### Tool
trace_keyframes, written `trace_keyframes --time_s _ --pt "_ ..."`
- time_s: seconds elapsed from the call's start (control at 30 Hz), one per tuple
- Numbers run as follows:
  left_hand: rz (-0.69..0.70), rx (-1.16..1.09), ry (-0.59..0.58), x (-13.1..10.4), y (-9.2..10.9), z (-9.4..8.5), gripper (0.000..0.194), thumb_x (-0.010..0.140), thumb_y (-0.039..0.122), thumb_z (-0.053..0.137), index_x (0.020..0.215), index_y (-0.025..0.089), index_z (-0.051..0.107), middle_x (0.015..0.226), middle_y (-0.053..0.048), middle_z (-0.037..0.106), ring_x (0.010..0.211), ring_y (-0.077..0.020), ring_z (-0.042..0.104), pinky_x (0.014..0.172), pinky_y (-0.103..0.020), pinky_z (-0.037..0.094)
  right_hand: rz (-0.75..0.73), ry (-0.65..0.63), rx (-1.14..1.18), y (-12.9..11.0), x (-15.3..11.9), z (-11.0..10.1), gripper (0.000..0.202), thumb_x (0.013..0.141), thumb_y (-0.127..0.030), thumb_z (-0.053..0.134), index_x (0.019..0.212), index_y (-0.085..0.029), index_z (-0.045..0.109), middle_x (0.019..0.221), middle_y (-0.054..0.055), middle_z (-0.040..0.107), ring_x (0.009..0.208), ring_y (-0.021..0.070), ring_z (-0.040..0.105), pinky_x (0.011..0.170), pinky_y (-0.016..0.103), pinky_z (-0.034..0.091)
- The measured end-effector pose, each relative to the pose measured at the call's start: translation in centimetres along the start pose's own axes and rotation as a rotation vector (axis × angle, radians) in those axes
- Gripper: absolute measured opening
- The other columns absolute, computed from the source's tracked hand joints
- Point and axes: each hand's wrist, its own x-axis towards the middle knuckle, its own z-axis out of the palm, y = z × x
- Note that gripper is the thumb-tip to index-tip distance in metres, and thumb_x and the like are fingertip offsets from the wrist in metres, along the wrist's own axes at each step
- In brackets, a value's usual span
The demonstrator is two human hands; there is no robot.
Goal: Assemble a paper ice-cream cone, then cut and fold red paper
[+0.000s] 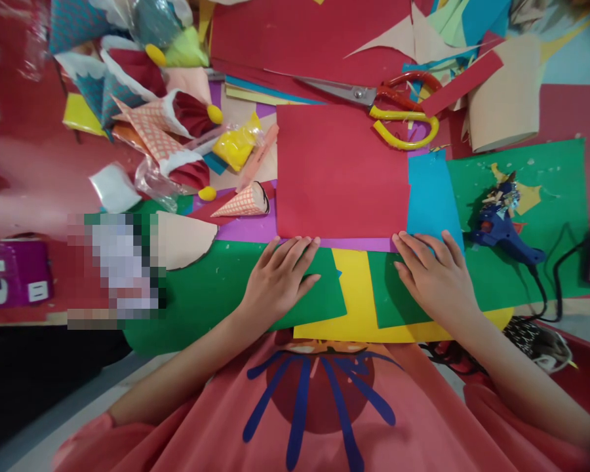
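Note:
A red sheet of paper (341,170) lies flat in front of me, over a purple sheet (246,226) and a blue sheet (430,196). My left hand (282,269) rests palm down, its fingertips at the near left edge of the red sheet. At the near right corner lies my right hand (430,269), with fingers spread and flat across the purple and blue paper. Neither hand grips anything. Scissors (368,98) with red and yellow handles lie across the far edge of the red sheet. A small checked paper cone (243,200) is left of it.
To the right, a blue glue gun (504,233) with a black cord lies on green paper (560,183). Several cone-shaped paper pieces (147,131) and a yellow packet (238,143) are heaped at the left. A rolled beige paper (504,98) stands back right. Yellow paper (356,282) lies nearest me.

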Motion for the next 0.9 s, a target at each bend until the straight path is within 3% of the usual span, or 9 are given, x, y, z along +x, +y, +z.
trace_keyframes --time_s 0.47,0.73,0.9 --pt "-0.133 0.008 -0.005 -2.3 -1.3 -0.2 0.054 0.095 0.041 0.044 0.142 0.017 0.042 0.129 -0.014 0.059 0.120 -0.0271 0.055 0.108 -0.043 0.035 0.016 -0.053 0.054 0.1 -0.5 0.1 0.054 0.092 -0.024 0.049 0.143 -0.010 0.041 0.124 0.014 0.064 0.112 0.0291 0.056 0.106 0.049 0.038" --pt "-0.112 0.067 -0.001 -2.4 -1.6 -0.6 0.052 0.094 0.041 0.045 0.140 0.016 0.045 0.128 -0.014 0.059 0.117 -0.0272 0.055 0.103 -0.041 0.038 0.020 -0.075 -0.030 0.2 -0.8 -0.4 0.047 0.091 -0.025 0.050 0.136 -0.007 0.049 0.123 0.015 0.065 0.109 0.0297 0.058 0.103 0.048 0.042" --pt "-0.164 0.035 -0.003 -2.9 -1.8 -0.3 0.053 0.094 0.042 0.043 0.143 0.020 0.043 0.127 -0.015 0.057 0.117 -0.0289 0.054 0.103 -0.044 0.039 0.065 -0.066 0.068 0.4 -0.9 -0.1 0.046 0.092 -0.024 0.049 0.135 -0.009 0.049 0.123 0.016 0.064 0.109 0.0295 0.060 0.100 0.048 0.045"
